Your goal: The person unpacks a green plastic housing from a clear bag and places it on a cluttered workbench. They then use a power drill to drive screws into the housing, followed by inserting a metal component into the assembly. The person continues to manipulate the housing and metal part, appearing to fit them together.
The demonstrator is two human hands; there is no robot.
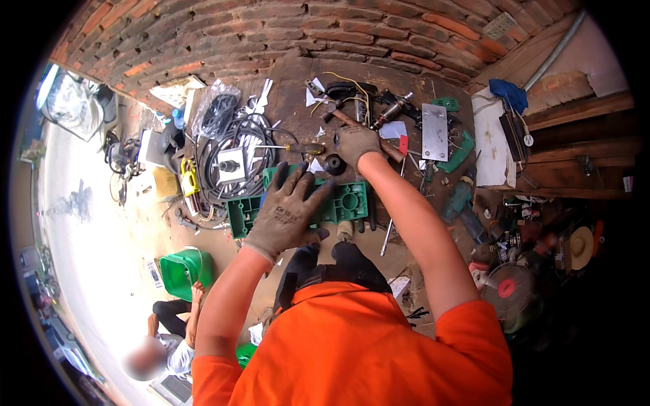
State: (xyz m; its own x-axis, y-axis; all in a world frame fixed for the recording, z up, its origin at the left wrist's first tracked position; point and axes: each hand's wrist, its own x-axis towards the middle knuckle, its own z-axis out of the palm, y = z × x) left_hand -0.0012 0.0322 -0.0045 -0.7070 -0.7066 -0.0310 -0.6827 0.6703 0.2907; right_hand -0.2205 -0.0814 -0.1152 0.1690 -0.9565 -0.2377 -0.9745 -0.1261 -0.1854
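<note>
My left hand (284, 213), in a grey-brown work glove, lies across a green plastic machine housing (349, 202) at the table's near edge. Its fingers reach over the top, and the thumb is by the near side, gripping the housing. My right hand (357, 144), gloved too, is closed around the wooden handle of a hammer (391, 150), whose head points to the far left. A small black round part (334, 164) sits between the right hand and the housing. Left of it lies a screwdriver (305, 147) with a yellow and black handle.
Coiled grey cable (254, 135) and a white block (230, 166) occupy the table's left side. At right lie a metal plate (435, 132) and a green tool body (458, 152). A brick wall (325, 30) stands behind. A seated person (177, 355) is near a green bucket (185, 271).
</note>
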